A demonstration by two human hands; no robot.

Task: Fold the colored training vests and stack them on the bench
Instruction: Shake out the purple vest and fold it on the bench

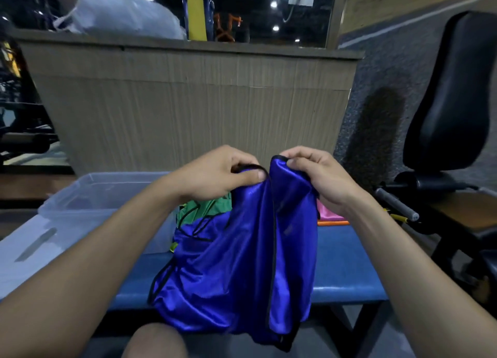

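Both hands are raised over the blue surface (347, 261): left hand (215, 173) and right hand (320, 174) are each closed on a top edge of the blue vest (242, 255), pinched at the black trim, approx. one shoulder strap per hand. Vest is held up, unfolded; its lower part is draped over the front edge of the surface and hangs below it.

Progress, as judged: early. No fold has been made in the blue vest yet. Behind the blue vest a green vest (207, 209) is seen, rumpled, w/ black trim, so prob. not yet folded. To the right of the blue vest, pink fabric (326, 212) and an orange strip (333, 223) lie flat on the surface, poss. an already started stack, but this can't be confirmed.

Hidden/unclear: most of the green vest and the pink item is covered by the blue vest and right wrist; no. of vests left can't be counted. Clear plastic bin (102, 196), left of the blue vest: contents not made out. Fingertips are partly buried in the fabric.
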